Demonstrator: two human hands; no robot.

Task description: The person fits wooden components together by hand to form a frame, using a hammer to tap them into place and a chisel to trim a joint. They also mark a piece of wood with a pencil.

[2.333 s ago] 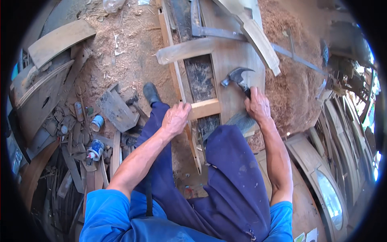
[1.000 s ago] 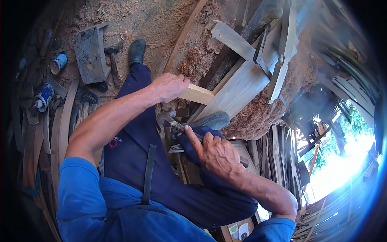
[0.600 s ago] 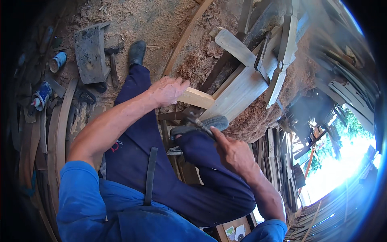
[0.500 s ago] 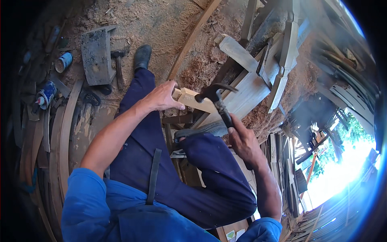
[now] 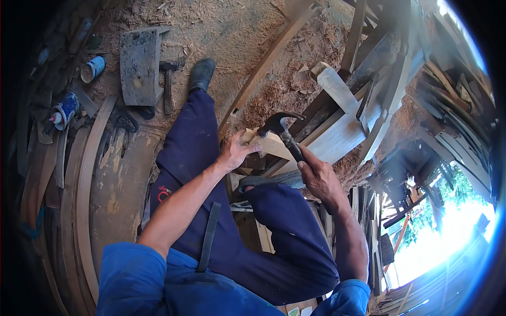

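Note:
My right hand [image 5: 318, 177] grips the handle of a claw hammer [image 5: 280, 127], its dark head raised just above a pale wooden block [image 5: 268, 143]. My left hand [image 5: 235, 150] holds that block steady from its left side. The block belongs to a light wooden frame [image 5: 337, 137] in front of my knees. Both legs, in dark blue trousers, straddle the work, and a black boot [image 5: 202, 73] rests on the sawdust-covered ground.
A grey wooden slab [image 5: 139, 66] and a second hammer [image 5: 168, 84] lie on the ground at upper left, with two small tins [image 5: 95, 68] nearby. Curved wooden strips [image 5: 87, 184] are stacked at left. Planks and scrap timber [image 5: 400, 79] crowd the right side.
The view swung from a wooden frame to my lap; my right hand took up the hammer and raised it over the block, which my left hand kept holding.

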